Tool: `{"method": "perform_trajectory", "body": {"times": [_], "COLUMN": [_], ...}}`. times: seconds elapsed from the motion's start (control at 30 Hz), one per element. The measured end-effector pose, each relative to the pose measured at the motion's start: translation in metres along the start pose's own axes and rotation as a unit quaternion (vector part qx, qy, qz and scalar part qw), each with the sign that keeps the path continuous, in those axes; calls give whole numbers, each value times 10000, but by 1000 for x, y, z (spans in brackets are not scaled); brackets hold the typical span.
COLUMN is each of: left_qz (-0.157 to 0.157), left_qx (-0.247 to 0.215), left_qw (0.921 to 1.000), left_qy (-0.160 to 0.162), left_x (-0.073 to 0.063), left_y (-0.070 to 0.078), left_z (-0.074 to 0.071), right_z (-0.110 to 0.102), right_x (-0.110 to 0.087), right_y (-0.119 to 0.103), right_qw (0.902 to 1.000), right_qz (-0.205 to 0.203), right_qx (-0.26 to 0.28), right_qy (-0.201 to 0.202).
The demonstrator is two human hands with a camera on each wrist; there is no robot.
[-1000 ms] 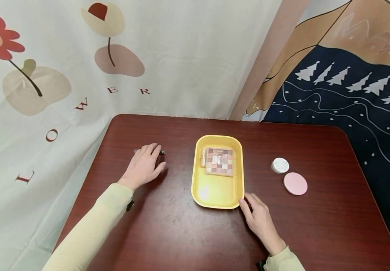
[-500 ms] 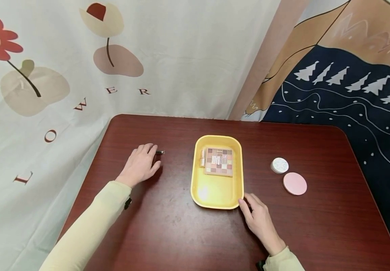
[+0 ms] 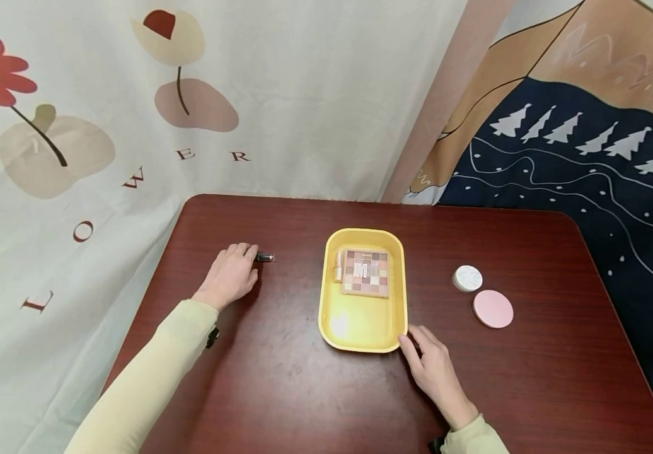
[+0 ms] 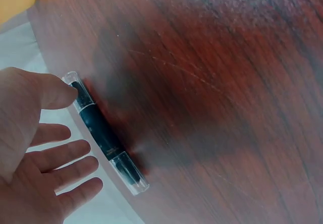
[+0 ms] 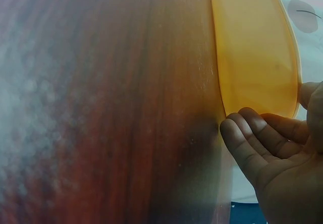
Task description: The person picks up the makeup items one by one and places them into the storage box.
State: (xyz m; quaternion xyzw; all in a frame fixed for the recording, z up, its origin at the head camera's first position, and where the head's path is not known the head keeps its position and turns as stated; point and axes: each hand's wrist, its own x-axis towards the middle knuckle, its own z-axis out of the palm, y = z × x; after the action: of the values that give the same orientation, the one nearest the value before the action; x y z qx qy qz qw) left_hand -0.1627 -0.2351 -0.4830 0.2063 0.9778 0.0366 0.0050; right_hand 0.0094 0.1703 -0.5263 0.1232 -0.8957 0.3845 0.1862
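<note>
The left hand [image 3: 227,277] is over the far left part of the reddish-brown wood-grain table [image 3: 304,403], at a slim black double-ended tube with clear plastic end caps [image 4: 102,132]. Its fingers are spread loosely and the thumb lies across one cap in the left wrist view; no closed grip on the tube is evident, and contact cannot be confirmed. The tube lies flat on the tabletop. The right hand [image 3: 435,372] lightly holds the near right corner of a yellow rounded-rectangular tray [image 3: 360,325], thumb at the rim, bent fingers against the outer wall. Inside the tray, a square palette of multicoloured panels [image 3: 366,272] lies just beside a small pale slim tube [image 3: 338,267]. Right of the tray, a round white container [image 3: 468,278] lies near a round pink flat case [image 3: 493,309].
</note>
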Motion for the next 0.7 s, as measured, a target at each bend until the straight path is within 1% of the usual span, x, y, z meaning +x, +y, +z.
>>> {"method": "perform_trajectory", "body": {"times": [0.23,0.5,0.7], "left_qz": [193,236,221], "left_qx": [178,244,252], "left_qw": [9996,9992,9993], "left_qy": [129,225,181], "left_x": [2,7,11], "left_y": [-7,-14,-19], "left_z": [2,5,8], "right_z": [0,0,0], "right_x": [-1,-1,0], "right_y": [0,0,0], "right_qw": [10000,10000,10000], "right_qz": [-3,31,21], "right_qx": [8,-35,-36], "right_qy": [-8,-15,-6]}}
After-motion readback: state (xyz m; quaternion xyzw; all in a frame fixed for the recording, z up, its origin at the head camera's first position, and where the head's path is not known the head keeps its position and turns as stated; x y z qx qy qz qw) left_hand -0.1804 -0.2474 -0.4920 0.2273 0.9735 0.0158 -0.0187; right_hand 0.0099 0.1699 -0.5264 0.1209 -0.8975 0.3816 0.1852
